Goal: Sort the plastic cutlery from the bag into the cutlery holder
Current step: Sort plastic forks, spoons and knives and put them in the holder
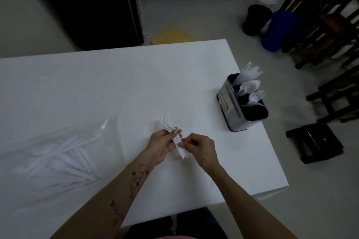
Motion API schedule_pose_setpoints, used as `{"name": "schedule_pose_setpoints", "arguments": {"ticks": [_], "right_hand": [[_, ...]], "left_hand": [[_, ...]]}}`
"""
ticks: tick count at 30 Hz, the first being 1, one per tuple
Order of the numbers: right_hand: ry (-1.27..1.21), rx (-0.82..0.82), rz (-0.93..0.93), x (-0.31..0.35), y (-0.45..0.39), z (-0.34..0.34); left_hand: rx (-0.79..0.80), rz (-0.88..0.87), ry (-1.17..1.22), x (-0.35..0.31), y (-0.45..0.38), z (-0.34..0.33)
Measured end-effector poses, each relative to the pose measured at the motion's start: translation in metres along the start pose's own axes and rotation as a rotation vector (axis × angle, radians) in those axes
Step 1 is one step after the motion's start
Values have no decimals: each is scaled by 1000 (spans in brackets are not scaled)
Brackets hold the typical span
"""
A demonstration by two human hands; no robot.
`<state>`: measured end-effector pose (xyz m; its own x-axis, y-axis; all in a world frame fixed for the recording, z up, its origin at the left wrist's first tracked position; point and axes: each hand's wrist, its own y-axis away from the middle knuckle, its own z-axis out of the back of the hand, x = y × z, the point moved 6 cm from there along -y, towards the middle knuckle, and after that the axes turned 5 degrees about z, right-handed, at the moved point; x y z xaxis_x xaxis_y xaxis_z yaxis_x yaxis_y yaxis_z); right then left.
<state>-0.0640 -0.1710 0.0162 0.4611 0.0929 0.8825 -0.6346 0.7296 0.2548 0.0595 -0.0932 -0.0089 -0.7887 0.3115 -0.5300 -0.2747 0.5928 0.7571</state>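
My left hand grips a stack of white plastic forks above the middle of the white table, tines pointing away from me. My right hand pinches the handle end of the same stack from the right. A clear plastic bag with several white cutlery pieces lies flat at the table's left. The cutlery holder, metal with dark compartments, stands near the table's right edge and holds knives, spoons and forks in separate sections.
The table's right edge and near right corner are close to the holder. On the floor to the right stand dark wooden chairs, a black step stool, and black, blue and white bins. A dark cabinet stands behind the table.
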Motion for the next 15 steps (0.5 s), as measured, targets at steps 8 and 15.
{"name": "schedule_pose_setpoints", "arguments": {"ticks": [8,15], "right_hand": [[32,-331,46,21,-3,78],[-106,-650,66,37,-12,173]], "left_hand": [[-4,-314,-102,-61,9,-91],[176,-490,-185,-95,13,-210]]}}
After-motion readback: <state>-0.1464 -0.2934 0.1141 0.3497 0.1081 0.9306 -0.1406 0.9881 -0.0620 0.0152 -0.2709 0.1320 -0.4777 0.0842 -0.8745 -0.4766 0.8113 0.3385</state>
